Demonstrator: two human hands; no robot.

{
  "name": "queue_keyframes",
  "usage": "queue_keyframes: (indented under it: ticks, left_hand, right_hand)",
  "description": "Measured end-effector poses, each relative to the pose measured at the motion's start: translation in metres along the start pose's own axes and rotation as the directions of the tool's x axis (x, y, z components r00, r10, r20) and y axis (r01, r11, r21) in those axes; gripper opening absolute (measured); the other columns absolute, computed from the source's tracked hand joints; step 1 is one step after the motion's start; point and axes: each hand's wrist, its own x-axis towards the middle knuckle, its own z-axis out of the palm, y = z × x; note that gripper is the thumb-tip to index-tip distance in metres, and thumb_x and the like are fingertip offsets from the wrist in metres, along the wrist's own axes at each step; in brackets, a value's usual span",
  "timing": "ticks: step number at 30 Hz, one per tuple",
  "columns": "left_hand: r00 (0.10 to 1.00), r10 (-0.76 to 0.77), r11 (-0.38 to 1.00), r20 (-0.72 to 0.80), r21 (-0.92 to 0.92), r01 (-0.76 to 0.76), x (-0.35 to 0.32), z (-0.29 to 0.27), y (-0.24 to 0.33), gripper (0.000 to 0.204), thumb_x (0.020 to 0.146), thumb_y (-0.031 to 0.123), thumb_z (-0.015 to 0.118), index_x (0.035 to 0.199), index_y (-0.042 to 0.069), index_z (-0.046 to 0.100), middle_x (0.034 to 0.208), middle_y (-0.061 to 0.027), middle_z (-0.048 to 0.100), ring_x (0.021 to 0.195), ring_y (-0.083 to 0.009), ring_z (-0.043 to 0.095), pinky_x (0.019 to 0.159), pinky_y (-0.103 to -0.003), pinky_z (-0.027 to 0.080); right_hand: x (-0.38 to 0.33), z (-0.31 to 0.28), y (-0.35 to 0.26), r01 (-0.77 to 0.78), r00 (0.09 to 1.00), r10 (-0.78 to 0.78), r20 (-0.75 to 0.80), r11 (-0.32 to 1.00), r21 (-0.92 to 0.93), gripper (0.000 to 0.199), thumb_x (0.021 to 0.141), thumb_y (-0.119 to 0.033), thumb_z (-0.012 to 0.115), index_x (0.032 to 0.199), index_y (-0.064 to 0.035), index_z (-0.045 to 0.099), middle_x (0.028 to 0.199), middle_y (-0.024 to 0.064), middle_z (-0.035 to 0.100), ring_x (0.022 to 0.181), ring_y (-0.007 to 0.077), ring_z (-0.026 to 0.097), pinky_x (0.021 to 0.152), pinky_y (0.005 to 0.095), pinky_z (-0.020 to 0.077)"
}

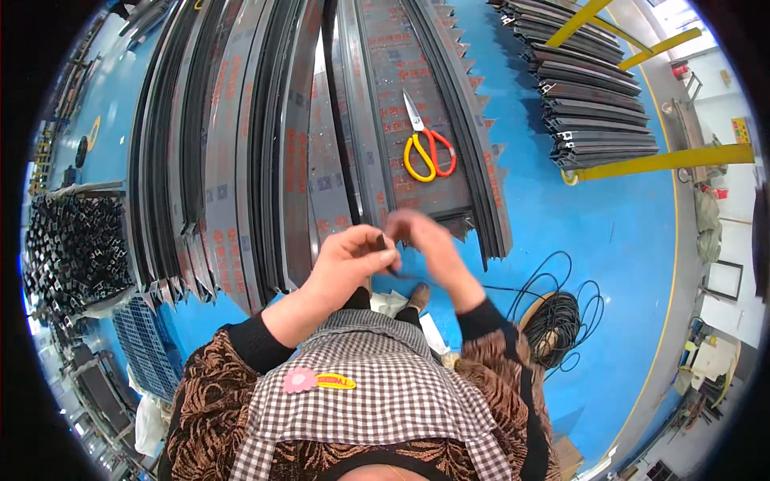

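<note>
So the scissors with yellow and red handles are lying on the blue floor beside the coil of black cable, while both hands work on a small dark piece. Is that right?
Not quite. The head view shows the scissors lying on the long grey profiles, well away from the coil of black cable on the blue floor. The rest holds: the left hand and right hand work on a small dark piece.

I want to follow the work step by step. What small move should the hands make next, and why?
Probably bring the dark thin strip down to the end of the long profile just ahead. The left hand pinches it, the right hand meets it at the fingertips, and both hover above that end. The scissors lie untouched farther up.
</note>
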Motion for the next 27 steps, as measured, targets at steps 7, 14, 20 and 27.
queue_keyframes:
  ticks: [7, 14, 20, 27]
  left_hand:
    - [0.99, 0.061, 0.966, -0.126, 0.257, -0.027, 0.095, -0.004, 0.0, 0.033, 0.082, 0.02, 0.062, 0.106, -0.002, 0.057, 0.088, -0.01, 0.064, 0.079, -0.0203, 0.061, 0.072, -0.029, 0.05]
    - [0.704, 0.168, 0.398, -0.69, 0.701, 0.592, 0.185, -0.062, -0.051, 0.048, 0.076, 0.023, 0.061, 0.11, -0.004, 0.042, 0.103, -0.0228, 0.059, 0.093, -0.0424, 0.059, 0.084, -0.045, 0.047]
    - [0.701, 0.259, 0.452, -0.665, 0.724, 0.52, 0.148, -0.015, -0.05, 0.037, 0.074, 0.017, 0.057, 0.1, -0.002, 0.041, 0.094, -0.0256, 0.06, 0.089, -0.0426, 0.06, 0.079, -0.047, 0.048]
    - [0.836, 0.109, 0.61, -0.537, 0.701, 0.371, 0.074, 0.045, -0.115, 0.061, 0.07, 0.035, 0.071, 0.105, -0.002, 0.037, 0.088, -0.025, 0.061, 0.082, -0.0435, 0.061, 0.069, -0.049, 0.048]
  right_hand:
    - [-0.089, 0.003, -0.01, -0.232, 0.973, 0.225, 0.057, 0.957, 0.173, 0.016, 0.091, -0.014, 0.049, 0.089, -0.0028, 0.06, 0.062, -0.0008, 0.05, 0.055, 0.0069, 0.041, 0.051, 0.0199, 0.0329]
    - [-0.128, -0.021, 0.008, -0.245, 0.929, 0.292, -0.228, 0.946, 0.213, 0.018, 0.09, -0.016, 0.051, 0.081, -0.0029, 0.058, 0.059, -0.0013, 0.051, 0.052, 0.0078, 0.042, 0.05, 0.0219, 0.0329]
    - [-0.095, -0.043, -0.009, -0.151, 0.934, 0.14, -0.33, 0.988, -0.009, 0.019, 0.09, -0.017, 0.052, 0.079, -0.0021, 0.058, 0.058, -0.0001, 0.05, 0.052, 0.0099, 0.042, 0.05, 0.023, 0.0344]
    - [0.003, -0.022, 0.01, -0.111, 0.965, -0.048, -0.257, 0.815, -0.569, 0.027, 0.081, -0.026, 0.062, 0.084, 0.0002, 0.056, 0.072, 0.0122, 0.055, 0.061, 0.0276, 0.055, 0.058, 0.0356, 0.046]
